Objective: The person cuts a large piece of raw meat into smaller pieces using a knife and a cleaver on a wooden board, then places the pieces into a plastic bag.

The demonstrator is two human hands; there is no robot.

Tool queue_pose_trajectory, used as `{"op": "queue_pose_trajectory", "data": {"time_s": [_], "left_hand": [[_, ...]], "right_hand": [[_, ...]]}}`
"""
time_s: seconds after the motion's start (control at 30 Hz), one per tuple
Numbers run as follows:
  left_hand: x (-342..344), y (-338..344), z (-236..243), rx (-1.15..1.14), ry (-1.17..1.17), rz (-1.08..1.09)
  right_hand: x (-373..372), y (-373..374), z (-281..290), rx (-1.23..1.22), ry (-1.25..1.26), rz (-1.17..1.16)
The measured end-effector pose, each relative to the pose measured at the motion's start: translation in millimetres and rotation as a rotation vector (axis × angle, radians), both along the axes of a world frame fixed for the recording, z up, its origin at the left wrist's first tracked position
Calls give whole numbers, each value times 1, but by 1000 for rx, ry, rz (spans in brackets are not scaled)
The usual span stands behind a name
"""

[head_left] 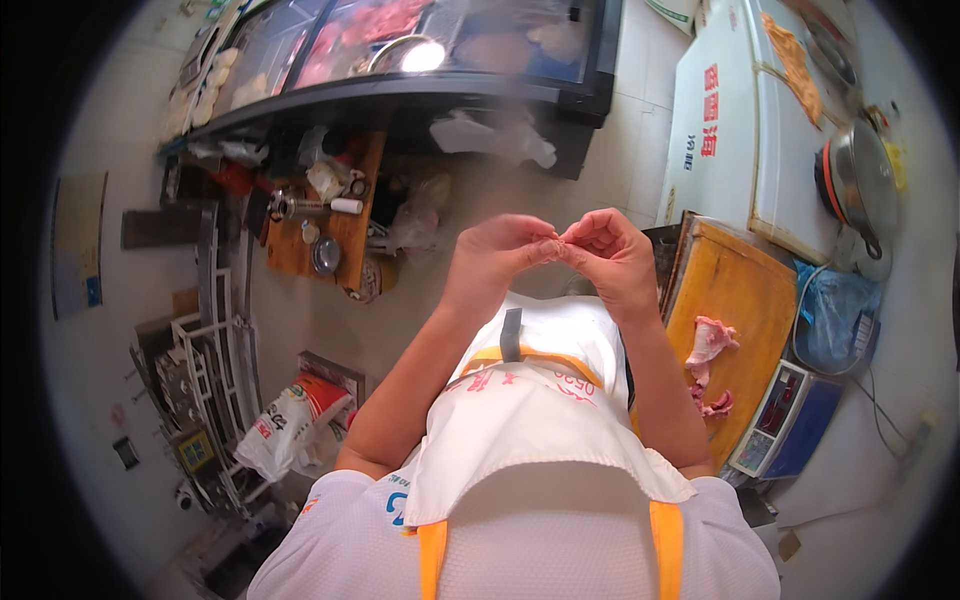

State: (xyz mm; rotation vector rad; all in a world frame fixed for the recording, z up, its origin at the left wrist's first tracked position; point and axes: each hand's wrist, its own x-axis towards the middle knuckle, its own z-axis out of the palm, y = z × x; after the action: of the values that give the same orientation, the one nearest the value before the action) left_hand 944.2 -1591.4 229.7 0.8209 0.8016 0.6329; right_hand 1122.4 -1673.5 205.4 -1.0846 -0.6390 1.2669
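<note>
My left hand (508, 250) and my right hand (608, 255) are raised in front of my white apron (540, 400), fingertips meeting. Both are closed in a pinch, thumbs against curled fingers. What lies between the fingertips, if anything, is too small to make out. Nearest my right forearm is a wooden board (740, 280) with pieces of raw meat: a pale pink strip (712, 340) and a darker red scrap (716, 405). Neither hand touches the meat.
Right of the board stand a scale (775, 420) and a blue plastic bag (838, 310). A white chest freezer (715, 130) bears a pan (862, 185). Ahead is a black-framed display case (400, 105) with meat; left are a wooden table (355, 225) and a sack (295, 425).
</note>
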Motion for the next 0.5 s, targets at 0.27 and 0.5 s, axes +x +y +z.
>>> {"op": "queue_pose_trajectory", "data": {"time_s": [0.27, 0.5], "left_hand": [[-140, 28, -2, -49, -160, 148], [-229, 38, -14, -31, -96, 292]], "right_hand": [[-127, 71, -77, -219, 566, 198], [-240, 106, -101, -286, 872, 494]]}}
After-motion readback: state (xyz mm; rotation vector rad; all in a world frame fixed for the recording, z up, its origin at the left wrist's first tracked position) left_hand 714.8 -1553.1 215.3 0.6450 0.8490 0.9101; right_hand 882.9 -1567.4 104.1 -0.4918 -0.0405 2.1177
